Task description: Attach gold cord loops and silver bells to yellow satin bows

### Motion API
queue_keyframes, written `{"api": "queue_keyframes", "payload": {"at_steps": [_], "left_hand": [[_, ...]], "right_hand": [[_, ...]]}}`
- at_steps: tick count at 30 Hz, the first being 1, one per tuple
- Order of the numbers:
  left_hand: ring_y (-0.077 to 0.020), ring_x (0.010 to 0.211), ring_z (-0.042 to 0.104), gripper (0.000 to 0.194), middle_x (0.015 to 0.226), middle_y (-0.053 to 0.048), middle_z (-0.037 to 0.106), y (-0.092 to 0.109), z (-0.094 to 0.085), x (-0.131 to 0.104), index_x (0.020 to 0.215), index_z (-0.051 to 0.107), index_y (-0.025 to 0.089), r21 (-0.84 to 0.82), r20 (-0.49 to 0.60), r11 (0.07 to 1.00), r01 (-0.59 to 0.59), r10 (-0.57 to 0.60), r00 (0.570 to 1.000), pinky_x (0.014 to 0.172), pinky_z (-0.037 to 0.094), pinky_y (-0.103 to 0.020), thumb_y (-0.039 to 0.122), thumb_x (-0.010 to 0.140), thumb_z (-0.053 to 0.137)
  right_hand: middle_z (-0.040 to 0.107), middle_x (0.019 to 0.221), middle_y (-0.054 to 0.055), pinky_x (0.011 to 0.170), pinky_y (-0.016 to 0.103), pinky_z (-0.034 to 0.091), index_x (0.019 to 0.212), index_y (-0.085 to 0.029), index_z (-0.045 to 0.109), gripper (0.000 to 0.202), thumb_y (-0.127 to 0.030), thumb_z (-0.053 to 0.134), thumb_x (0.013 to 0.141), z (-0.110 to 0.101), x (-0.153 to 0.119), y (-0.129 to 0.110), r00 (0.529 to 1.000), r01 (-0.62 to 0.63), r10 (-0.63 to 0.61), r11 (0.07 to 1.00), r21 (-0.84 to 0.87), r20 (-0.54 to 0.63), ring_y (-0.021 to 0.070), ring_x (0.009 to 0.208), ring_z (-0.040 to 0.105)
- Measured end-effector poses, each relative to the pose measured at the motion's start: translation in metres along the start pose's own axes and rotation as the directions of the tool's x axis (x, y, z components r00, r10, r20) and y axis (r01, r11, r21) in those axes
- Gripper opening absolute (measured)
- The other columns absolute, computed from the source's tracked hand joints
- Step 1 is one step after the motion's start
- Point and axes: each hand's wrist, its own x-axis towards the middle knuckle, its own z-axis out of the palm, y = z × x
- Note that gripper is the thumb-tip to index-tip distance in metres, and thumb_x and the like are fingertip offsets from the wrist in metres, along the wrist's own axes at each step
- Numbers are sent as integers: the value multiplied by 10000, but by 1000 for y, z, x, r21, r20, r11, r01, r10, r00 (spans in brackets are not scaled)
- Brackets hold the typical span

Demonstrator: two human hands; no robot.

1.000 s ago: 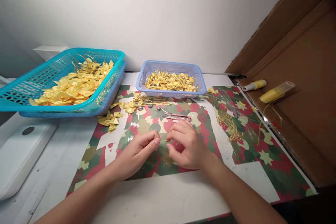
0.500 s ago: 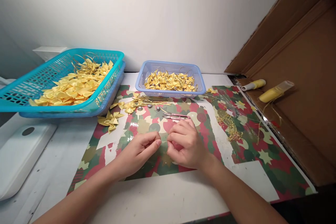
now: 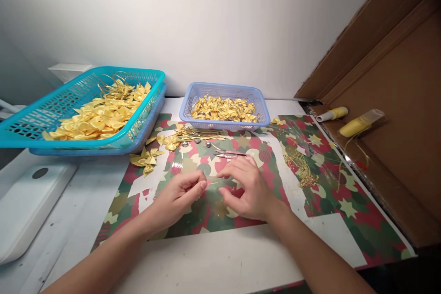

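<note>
My left hand (image 3: 186,190) is closed, thumb pressed against the curled index finger. A short, thin, pale thread (image 3: 211,183) sticks out of that pinch toward the right; anything else inside the fist is hidden. Across a small gap, my right hand (image 3: 246,188) has thumb and fingers apart, and I see nothing between them. Just beyond its knuckles lie small thread snips (image 3: 230,154). Farther back rest several small silver bells (image 3: 208,144), a bundle of gold ties (image 3: 203,134) and loose yellow ribbon bows (image 3: 146,160).
A turquoise basket (image 3: 151,94) of yellow bows sits on a blue one at left. A lavender basket (image 3: 223,125) with more bows stands at the back. Gold thread scraps (image 3: 303,170) lie right, near two yellow thread spools (image 3: 360,124) by the cardboard. A white case (image 3: 34,211) lies left.
My right hand has opened, its thumb and fingers coming apart from their pinch. The gap between my hands has widened slightly, while my left hand stays closed.
</note>
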Motion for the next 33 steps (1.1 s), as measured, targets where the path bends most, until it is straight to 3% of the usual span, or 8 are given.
{"api": "queue_keyframes", "payload": {"at_steps": [12, 16, 18, 19, 22, 25, 29, 33], "left_hand": [[-101, 527, 231, 344, 590, 69, 260, 1, 5, 2, 637, 349, 201, 20, 31, 999, -31, 30, 999, 476, 207, -223, 358, 943, 365], [-103, 526, 283, 331, 581, 62, 300, 6, 1, -1, 631, 348, 202, 104, -45, 990, -95, 100, 994, 485, 240, -226, 323, 939, 353], [-100, 505, 312, 299, 556, 60, 336, 13, 3, -6, 629, 362, 201, 223, -95, 958, -180, 205, 974, 489, 256, -230, 246, 925, 356], [-100, 490, 320, 278, 540, 60, 354, 17, 6, -9, 629, 366, 202, 292, -99, 925, -245, 284, 954, 486, 259, -234, 199, 907, 363], [-115, 495, 377, 222, 533, 40, 458, 27, 21, -18, 629, 373, 211, 438, 48, 710, -552, 595, 802, 483, 276, -260, 108, 820, 421], [-135, 518, 438, 183, 579, 21, 560, 29, 39, -25, 682, 443, 220, 453, 284, 479, -752, 722, 631, 501, 336, -284, 108, 827, 439], [-137, 513, 443, 176, 578, 24, 561, 20, 55, -28, 669, 480, 211, 571, 372, 339, -748, 705, 603, 540, 378, -302, 164, 817, 564], [-124, 504, 438, 240, 558, 38, 532, 16, 65, -28, 624, 481, 204, 625, 440, 229, -747, 687, 579, 514, 371, -292, 146, 826, 598]], "right_hand": [[642, 739, -8, 757, 345, 305, 750, -194, 573, 124, -115, 516, 827, -3, -2, 2, 993, 113, -112, 992, -55, 24, 151, 737, 511], [636, 772, 18, 766, 348, 365, 748, -199, 601, 139, -180, 519, 859, -6, -1, 5, 995, -93, 88, 980, 176, 37, 166, 771, 536], [617, 741, 30, 711, 330, 419, 732, -191, 615, 216, -305, 511, 884, 1, -2, 3, 921, -389, 320, 795, 465, 222, 164, 717, 552], [602, 705, 28, 660, 316, 434, 715, -186, 618, 280, -384, 511, 880, 7, -4, 0, 835, -551, 391, 596, 584, 387, 156, 662, 549], [483, 546, -17, 543, 279, 405, 615, -185, 584, 404, -558, 591, 769, 28, -11, -15, 572, -799, 257, -36, 600, 779, 124, 512, 469], [447, 538, -30, 525, 273, 378, 605, -202, 566, 347, -515, 670, 715, 42, -16, -31, 583, -779, 230, -112, 617, 779, 129, 515, 454], [513, 640, -20, 696, 277, 441, 694, -205, 573, 258, -425, 693, 758, 38, -12, -34, 667, -610, 349, -252, 751, 658, 132, 649, 522], [313, 563, -80, 539, 230, 365, 737, -193, 551, 299, -411, 756, 732, 24, -6, -21, 680, -514, 405, -331, 791, 612, 76, 497, 283]]}}
